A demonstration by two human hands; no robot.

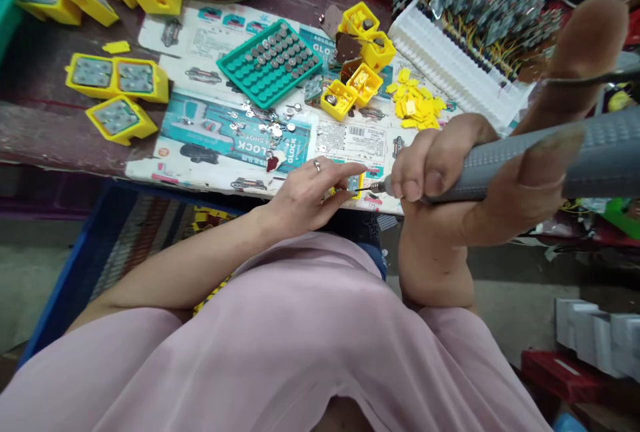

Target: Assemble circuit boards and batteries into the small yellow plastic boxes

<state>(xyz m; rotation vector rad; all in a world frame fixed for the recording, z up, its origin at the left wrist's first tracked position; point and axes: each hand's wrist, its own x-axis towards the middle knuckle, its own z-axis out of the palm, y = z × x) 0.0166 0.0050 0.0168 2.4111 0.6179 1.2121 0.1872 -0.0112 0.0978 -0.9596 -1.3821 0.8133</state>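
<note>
My right hand (440,175) is wrapped round a grey electric screwdriver (525,159), its bit pointing left at a small yellow plastic part (354,183). My left hand (315,192), a ring on one finger, pinches that yellow part at the table's front edge. Just beyond lie loose small metal discs (265,125) on printed cardboard (225,139). A green tray (270,62) holding several round metal pieces sits behind them.
Yellow plastic housings (117,79) lie at the left and more (360,52) at the centre, with a heap of small yellow chips (415,102). A white ribbed rack (455,72) and wired boards (490,5) stand at the back right. A blue crate (100,245) sits below left.
</note>
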